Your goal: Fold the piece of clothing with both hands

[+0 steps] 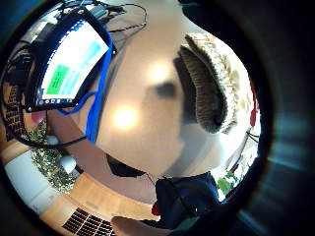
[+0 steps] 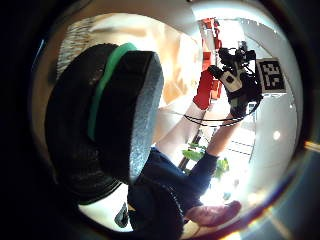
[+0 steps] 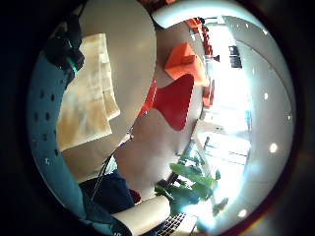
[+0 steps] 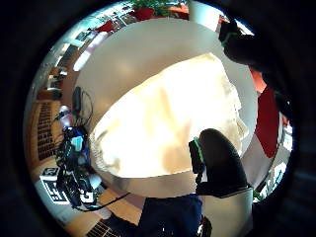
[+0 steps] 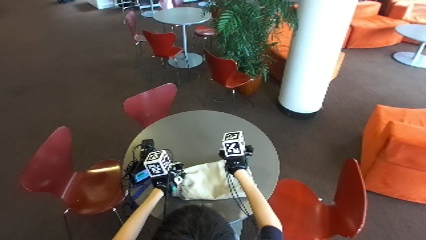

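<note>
A cream garment (image 5: 206, 184) lies folded flat on the near side of a round grey table (image 5: 200, 130). My left hand (image 5: 162, 179) hovers at its left edge, over the table beside a ribbed knitted hem (image 1: 211, 83). Its thumb (image 2: 115, 115) shows with nothing pinched. My right hand (image 5: 234, 162) is lifted above the garment's far right corner and also shows raised in the air as the right hand (image 2: 237, 87). The cloth (image 4: 168, 123) lies spread below the right thumb (image 4: 217, 163), apart from it. Both hands hold nothing.
A device with a lit screen (image 1: 69, 64) and a blue cable (image 1: 96, 98) sit on the table left of the garment, with more cables at that edge (image 5: 141, 172). Red chairs (image 5: 150, 102) (image 5: 66, 170) (image 5: 319, 200) ring the table.
</note>
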Available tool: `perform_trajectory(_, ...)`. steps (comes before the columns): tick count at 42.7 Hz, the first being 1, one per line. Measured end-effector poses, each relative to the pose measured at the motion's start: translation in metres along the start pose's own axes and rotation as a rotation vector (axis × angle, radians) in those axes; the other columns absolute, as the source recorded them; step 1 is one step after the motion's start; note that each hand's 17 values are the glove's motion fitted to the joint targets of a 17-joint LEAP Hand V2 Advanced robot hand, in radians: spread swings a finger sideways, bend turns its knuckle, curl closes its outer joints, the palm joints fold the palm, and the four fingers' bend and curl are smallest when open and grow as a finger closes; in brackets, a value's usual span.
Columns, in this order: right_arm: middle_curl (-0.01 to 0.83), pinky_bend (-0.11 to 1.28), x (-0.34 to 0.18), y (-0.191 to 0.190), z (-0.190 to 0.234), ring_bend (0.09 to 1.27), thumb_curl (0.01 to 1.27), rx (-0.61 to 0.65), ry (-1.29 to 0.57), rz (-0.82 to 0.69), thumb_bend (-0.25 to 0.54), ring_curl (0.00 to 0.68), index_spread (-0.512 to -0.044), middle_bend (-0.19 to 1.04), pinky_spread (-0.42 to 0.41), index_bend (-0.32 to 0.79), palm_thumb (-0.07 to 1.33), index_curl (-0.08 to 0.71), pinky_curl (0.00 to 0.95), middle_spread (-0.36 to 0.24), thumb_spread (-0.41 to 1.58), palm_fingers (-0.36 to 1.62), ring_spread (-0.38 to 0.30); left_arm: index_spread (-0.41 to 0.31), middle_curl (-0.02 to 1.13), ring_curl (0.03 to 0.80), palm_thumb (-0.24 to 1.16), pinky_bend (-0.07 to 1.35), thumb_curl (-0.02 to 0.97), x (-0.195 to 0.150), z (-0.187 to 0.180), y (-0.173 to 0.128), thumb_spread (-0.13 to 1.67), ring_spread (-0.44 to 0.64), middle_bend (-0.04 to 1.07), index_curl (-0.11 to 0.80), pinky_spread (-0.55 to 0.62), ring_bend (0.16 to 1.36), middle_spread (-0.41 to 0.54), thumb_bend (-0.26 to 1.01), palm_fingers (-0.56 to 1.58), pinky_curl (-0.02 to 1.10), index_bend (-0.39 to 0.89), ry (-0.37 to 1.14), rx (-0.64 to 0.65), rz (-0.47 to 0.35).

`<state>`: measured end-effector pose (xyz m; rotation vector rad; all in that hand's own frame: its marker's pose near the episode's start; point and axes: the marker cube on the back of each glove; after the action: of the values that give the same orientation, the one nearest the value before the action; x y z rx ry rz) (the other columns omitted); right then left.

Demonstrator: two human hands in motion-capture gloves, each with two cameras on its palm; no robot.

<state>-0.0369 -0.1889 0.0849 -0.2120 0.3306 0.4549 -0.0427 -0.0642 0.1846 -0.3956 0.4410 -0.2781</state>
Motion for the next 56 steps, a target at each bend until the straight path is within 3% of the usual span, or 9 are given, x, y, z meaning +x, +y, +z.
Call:
perform_trajectory(5, 0.370, 0.60, 0.016, 0.001, 0.011, 0.43, 0.44, -0.050, -0.058, -0.002, -0.025, 0.399, -0.329, 0.15, -0.168, 0.10, 0.76, 0.251, 0.371, -0.157, 1.07, 0.79, -0.177, -0.061, 0.22, 0.299, 0.09, 0.45, 0.223, -0.004, 0.008, -0.031, 1.31, 0.44, 0.15, 0.392, 0.35, 0.54, 0.229, -0.01, 0.11, 0.34, 0.19, -0.021, 0.092, 0.064)
perform_trajectory(10, 0.361, 0.61, 0.030, -0.010, 0.028, 0.45, 0.43, -0.084, -0.093, 0.021, -0.026, 0.404, -0.330, 0.15, -0.148, 0.09, 0.75, 0.239, 0.374, -0.142, 1.08, 0.75, -0.169, -0.061, 0.22, 0.296, 0.10, 0.45, 0.222, 0.011, 0.004, 0.000, 1.31, 0.44, 0.15, 0.394, 0.36, 0.54, 0.229, -0.01, 0.11, 0.34, 0.18, 0.003, -0.030, 0.022)
perform_trajectory(18, 0.350, 0.65, 0.043, -0.041, 0.060, 0.50, 0.41, -0.062, -0.199, 0.028, -0.029, 0.412, -0.309, 0.16, -0.122, 0.06, 0.71, 0.206, 0.380, -0.097, 1.09, 0.69, -0.144, -0.067, 0.22, 0.292, 0.10, 0.45, 0.220, 0.012, 0.013, -0.007, 1.31, 0.44, 0.15, 0.399, 0.36, 0.54, 0.228, -0.01, 0.11, 0.34, 0.19, -0.032, -0.069, -0.016)
perform_trajectory(24, 0.354, 0.68, 0.050, -0.051, 0.090, 0.55, 0.38, -0.193, -0.250, 0.049, -0.049, 0.416, -0.273, 0.18, -0.115, 0.03, 0.61, 0.171, 0.382, -0.054, 1.11, 0.69, -0.126, -0.068, 0.22, 0.288, 0.10, 0.45, 0.219, 0.015, 0.021, -0.021, 1.31, 0.44, 0.15, 0.402, 0.36, 0.53, 0.228, -0.01, 0.11, 0.34, 0.19, -0.052, -0.023, 0.003)
perform_trajectory(39, 0.402, 0.74, 0.036, -0.055, 0.124, 0.63, 0.36, -0.338, -0.317, -0.014, -0.018, 0.426, -0.196, 0.25, -0.166, 0.02, 0.55, 0.091, 0.389, -0.078, 1.13, 0.73, -0.154, -0.063, 0.22, 0.282, 0.10, 0.50, 0.216, 0.009, 0.043, -0.033, 1.32, 0.46, 0.16, 0.377, 0.36, 0.54, 0.240, -0.01, 0.06, 0.35, 0.16, -0.107, -0.061, -0.028)
perform_trajectory(46, 0.420, 0.72, 0.027, -0.058, 0.118, 0.67, 0.40, -0.214, -0.296, 0.049, 0.047, 0.421, -0.195, 0.27, -0.268, 0.10, 0.73, 0.117, 0.362, -0.126, 1.11, 1.08, -0.215, -0.062, 0.22, 0.278, 0.10, 0.51, 0.215, 0.007, 0.052, -0.036, 1.32, 0.47, 0.16, 0.370, 0.36, 0.53, 0.247, -0.01, 0.05, 0.35, 0.17, -0.074, -0.064, -0.010)
perform_trajectory(48, 0.415, 0.70, 0.024, -0.061, 0.114, 0.66, 0.40, -0.134, -0.303, 0.048, 0.034, 0.420, -0.188, 0.23, -0.273, 0.09, 0.73, 0.124, 0.359, -0.125, 1.11, 1.00, -0.216, -0.062, 0.23, 0.277, 0.10, 0.51, 0.215, 0.005, 0.053, -0.038, 1.32, 0.47, 0.16, 0.369, 0.36, 0.54, 0.248, -0.01, 0.05, 0.35, 0.17, -0.077, -0.037, -0.016)
perform_trajectory(51, 0.452, 0.66, 0.020, -0.063, 0.111, 0.69, 0.43, -0.067, -0.321, 0.042, 0.059, 0.442, -0.229, 0.31, -0.314, 0.16, 0.83, 0.168, 0.359, -0.173, 1.05, 1.25, -0.240, -0.062, 0.22, 0.273, 0.10, 0.52, 0.215, 0.004, 0.053, -0.040, 1.32, 0.47, 0.15, 0.368, 0.35, 0.53, 0.252, -0.01, 0.04, 0.35, 0.17, -0.082, -0.004, -0.031)
perform_trajectory(56, 0.470, 0.61, 0.011, -0.063, 0.108, 0.70, 0.47, -0.050, -0.394, -0.012, 0.044, 0.455, -0.249, 0.34, -0.342, 0.18, 0.90, 0.219, 0.358, -0.205, 0.94, 1.30, -0.247, -0.055, 0.22, 0.269, 0.11, 0.54, 0.217, 0.005, 0.055, -0.039, 1.32, 0.49, 0.15, 0.369, 0.34, 0.52, 0.272, -0.01, 0.01, 0.36, 0.17, -0.047, -0.011, -0.005)
